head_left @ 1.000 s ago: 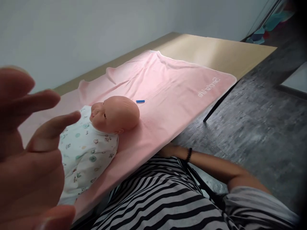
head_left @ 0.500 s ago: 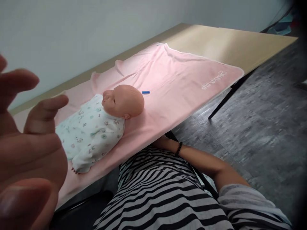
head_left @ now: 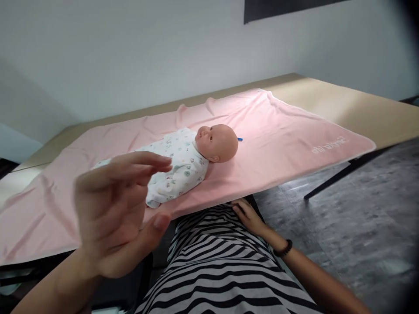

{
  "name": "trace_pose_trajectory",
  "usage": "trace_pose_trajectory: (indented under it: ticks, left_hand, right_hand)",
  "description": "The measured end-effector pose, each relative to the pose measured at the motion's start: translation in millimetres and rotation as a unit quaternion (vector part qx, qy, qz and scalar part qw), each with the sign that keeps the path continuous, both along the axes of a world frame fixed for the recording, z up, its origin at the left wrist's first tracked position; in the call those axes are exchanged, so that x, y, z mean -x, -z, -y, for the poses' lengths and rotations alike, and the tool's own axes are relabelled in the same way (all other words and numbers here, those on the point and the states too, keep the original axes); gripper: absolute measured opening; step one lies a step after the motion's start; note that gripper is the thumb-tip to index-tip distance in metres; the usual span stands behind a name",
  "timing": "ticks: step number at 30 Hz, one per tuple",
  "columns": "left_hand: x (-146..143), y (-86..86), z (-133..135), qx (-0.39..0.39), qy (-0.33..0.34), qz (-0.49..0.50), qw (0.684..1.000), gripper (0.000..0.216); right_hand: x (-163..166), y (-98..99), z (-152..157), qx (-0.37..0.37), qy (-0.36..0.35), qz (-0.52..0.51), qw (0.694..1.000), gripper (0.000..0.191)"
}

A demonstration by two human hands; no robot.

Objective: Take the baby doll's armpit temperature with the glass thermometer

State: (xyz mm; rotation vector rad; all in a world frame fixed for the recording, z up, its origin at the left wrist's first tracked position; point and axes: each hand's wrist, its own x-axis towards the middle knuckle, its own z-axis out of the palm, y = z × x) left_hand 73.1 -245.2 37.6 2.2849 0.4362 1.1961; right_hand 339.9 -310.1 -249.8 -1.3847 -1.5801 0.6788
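Note:
A baby doll [head_left: 186,161] in a white patterned onesie lies on its back on a pink blanket [head_left: 268,144], head to the right. My left hand [head_left: 114,213] hangs in the air in front of the doll's lower body, fingers spread, holding nothing. My right hand [head_left: 247,216] rests against my striped shirt just below the table's near edge, fingers loosely extended and empty; a dark bead bracelet is on that wrist. A small blue object [head_left: 240,139] peeks out behind the doll's head.
The blanket covers most of a long wooden table [head_left: 376,113] set against a pale wall. Dark table legs [head_left: 340,176] stand over a grey floor at the right. A dark panel hangs on the wall at the top.
The view has swung left and up, showing the whole doll and more wall. My left hand has moved away from the camera toward the doll. My right hand has come out from under the table edge.

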Motion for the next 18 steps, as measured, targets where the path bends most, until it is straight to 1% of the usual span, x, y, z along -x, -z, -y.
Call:
trace_pose_trajectory:
  ticks: [1, 3, 5, 7, 8, 10, 12, 14, 15, 16, 18]
  left_hand:
    - [-7, 0.8, -8, -0.011, 0.003, 0.018, 1.0, 0.049]
    - [-14, 1.7, -21, -0.024, 0.03, 0.007, 0.999, 0.043]
    - [-14, 3.4, -27, -0.011, 0.065, -0.057, 0.996, 0.037]
    - [-15, 7.9, -29, 0.022, 0.096, -0.127, 0.987, 0.035]
    - [-16, 11.4, -30, 0.047, 0.115, -0.149, 0.981, 0.037]
    - [-24, 20.0, -31, 0.119, 0.16, -0.15, 0.968, 0.04]
    - [-35, 27.8, -37, 0.22, 0.207, -0.106, 0.947, 0.037]
    - [-44, 31.2, -47, 0.297, 0.231, -0.055, 0.925, 0.03]
    - [-47, 30.4, -54, 0.311, 0.229, -0.03, 0.922, 0.027]
    - [-48, 28.0, -64, 0.309, 0.217, 0.0, 0.926, 0.024]
    - [-45, 18.9, -87, 0.275, 0.179, 0.067, 0.942, 0.022]
  right_hand:
    - [6, -9.3, 8, 0.013, -0.007, -0.041, 0.999, 0.026]
    - [16, -37.7, 24, 0.037, -0.056, -0.136, 0.988, 0.023]
    - [23, -77.3, 37, 0.035, -0.134, -0.219, 0.966, 0.02]
    - [28, -122.1, 37, 0.044, -0.179, -0.28, 0.942, 0.02]
    - [30, -143.7, 33, 0.034, -0.183, -0.302, 0.935, 0.019]
    - [37, -180.3, 14, 0.042, -0.213, -0.293, 0.931, 0.02]
    - [46, -205.9, -13, 0.04, -0.231, -0.282, 0.93, 0.027]
    - [52, -223.6, -40, 0.023, -0.247, -0.288, 0.925, 0.03]
    - [53, -231.5, -52, 0.013, -0.25, -0.286, 0.925, 0.03]
    - [51, -239.8, -62, 0.002, -0.248, -0.275, 0.929, 0.029]
    - [35, -258.1, -81, -0.032, -0.207, -0.232, 0.95, 0.027]
